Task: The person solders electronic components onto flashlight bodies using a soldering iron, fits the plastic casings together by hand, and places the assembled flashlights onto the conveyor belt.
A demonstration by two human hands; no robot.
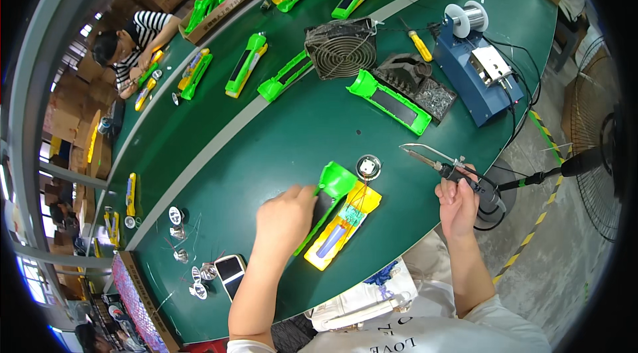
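Observation:
My left hand (pixel 286 219) is closed on the side of a green plastic lamp housing half (pixel 337 180), its fingers partly hidden. Right beside it lies a yellow housing half (pixel 323 257) with a blue-purple cylindrical cell (pixel 331 243) and a small green circuit board (pixel 350 215) inside. Thin wires lead from the board to a round silver reflector (pixel 368 167) just beyond. Off to the right, my right hand (pixel 458 203) grips a soldering iron (pixel 468 180). Its tip and curved metal feed tube point left, apart from the reflector.
A blue solder feeder (pixel 468 77) with a wire spool (pixel 466 19) stands at the back right. Near it are a square fan (pixel 341 51), a yellow screwdriver (pixel 420 46) and another green housing (pixel 392 106). Loose reflectors (pixel 176 215) and a phone (pixel 230 276) lie left. A person (pixel 136 47) works across.

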